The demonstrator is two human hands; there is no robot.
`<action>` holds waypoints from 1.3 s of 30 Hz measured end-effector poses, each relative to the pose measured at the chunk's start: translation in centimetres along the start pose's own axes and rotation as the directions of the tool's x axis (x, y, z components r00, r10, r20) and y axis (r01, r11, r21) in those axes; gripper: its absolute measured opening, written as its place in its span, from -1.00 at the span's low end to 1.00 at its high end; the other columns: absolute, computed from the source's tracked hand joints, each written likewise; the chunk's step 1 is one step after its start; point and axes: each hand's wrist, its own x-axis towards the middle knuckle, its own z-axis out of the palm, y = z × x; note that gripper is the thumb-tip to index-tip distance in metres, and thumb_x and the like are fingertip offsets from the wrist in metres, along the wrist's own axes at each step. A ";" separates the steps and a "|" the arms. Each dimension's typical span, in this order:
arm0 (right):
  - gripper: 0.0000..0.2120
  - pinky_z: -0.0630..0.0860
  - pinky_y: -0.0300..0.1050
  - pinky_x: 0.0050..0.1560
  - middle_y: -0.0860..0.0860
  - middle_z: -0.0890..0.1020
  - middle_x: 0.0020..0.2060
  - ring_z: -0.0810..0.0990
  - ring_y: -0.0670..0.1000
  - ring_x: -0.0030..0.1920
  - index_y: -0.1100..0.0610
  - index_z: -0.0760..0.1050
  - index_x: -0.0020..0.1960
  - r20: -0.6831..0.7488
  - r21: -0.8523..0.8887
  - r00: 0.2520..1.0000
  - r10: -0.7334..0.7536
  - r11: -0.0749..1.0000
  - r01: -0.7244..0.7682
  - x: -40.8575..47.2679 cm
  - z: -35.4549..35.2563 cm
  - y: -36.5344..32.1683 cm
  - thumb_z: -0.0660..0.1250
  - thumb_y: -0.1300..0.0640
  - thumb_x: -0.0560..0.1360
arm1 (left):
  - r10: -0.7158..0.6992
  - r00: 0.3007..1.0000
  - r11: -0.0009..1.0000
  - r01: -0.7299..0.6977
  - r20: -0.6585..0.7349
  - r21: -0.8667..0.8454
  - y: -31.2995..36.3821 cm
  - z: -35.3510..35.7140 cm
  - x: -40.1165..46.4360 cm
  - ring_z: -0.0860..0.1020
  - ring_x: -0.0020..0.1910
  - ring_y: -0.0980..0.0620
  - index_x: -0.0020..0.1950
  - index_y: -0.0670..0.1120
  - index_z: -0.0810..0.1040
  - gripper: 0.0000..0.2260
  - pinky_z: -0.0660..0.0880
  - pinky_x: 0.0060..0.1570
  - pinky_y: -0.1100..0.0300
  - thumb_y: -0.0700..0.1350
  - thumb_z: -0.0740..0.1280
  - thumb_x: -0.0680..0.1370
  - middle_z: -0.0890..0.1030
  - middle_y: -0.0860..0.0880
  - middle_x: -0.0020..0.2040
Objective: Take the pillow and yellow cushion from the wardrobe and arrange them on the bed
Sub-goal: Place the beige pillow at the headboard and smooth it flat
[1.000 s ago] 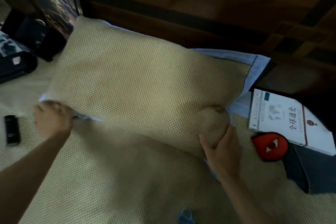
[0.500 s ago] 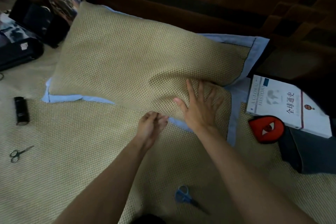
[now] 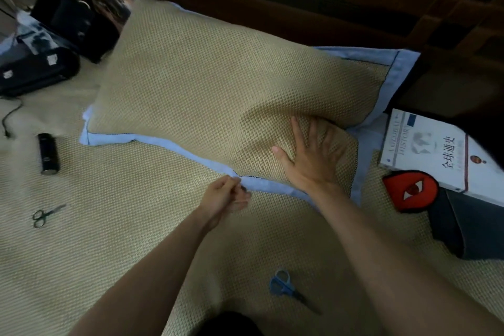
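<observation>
Pillow [image 3: 218,84]: flat on bed [image 3: 109,240], near headboard. Right hand [image 3: 313,158]: fingers spread wide, pressing pillow's near corner. Left hand [image 3: 226,196]: pinching pillow's blue border.

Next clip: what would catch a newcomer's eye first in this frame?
The big woven tan pillow with blue trim fills the centre of the bed, against the dark headboard. The right hand presses flat on its near right corner while the left hand pinches the blue edge. At right lie a white book and a red eye-patterned pouch.
</observation>
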 end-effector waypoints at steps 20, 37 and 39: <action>-0.07 0.00 0.51 0.42 0.34 0.00 0.56 -0.04 0.36 0.55 0.04 -0.09 0.59 -0.108 -0.120 0.994 0.008 0.993 -0.021 -0.6 -1.2 -3.8 0.11 -0.47 0.44 | -0.054 0.988 0.896 -0.015 -0.143 -0.444 3.0 -9.5 2.8 0.60 0.20 -0.15 0.25 -0.26 0.51 -0.74 0.49 0.24 -0.04 -0.18 0.23 0.61 0.58 -0.25 0.27; -0.17 0.13 0.49 0.40 0.01 -0.02 0.62 0.03 0.15 0.58 -0.12 -0.11 0.61 -0.188 -0.086 0.976 -0.113 0.991 0.099 -2.5 2.0 -1.0 -0.02 -0.51 0.49 | 0.357 0.510 0.934 -0.199 -0.782 0.297 6.3 -11.1 1.2 0.56 -0.06 -0.07 0.02 -0.17 0.43 -0.68 0.54 0.07 -0.14 -0.08 0.47 0.43 0.55 -0.10 -0.03; -0.16 0.12 0.47 0.42 -0.01 -0.03 0.62 0.04 0.14 0.58 -0.14 -0.15 0.61 -0.181 -0.065 0.983 -0.025 0.998 0.014 -5.2 2.4 2.3 0.00 -0.52 0.48 | 0.724 0.324 0.690 -0.303 -0.610 0.657 8.7 -9.2 1.5 0.48 -0.05 -0.03 0.06 -0.07 0.37 -0.65 0.51 0.06 -0.12 0.03 0.43 0.41 0.47 -0.02 0.00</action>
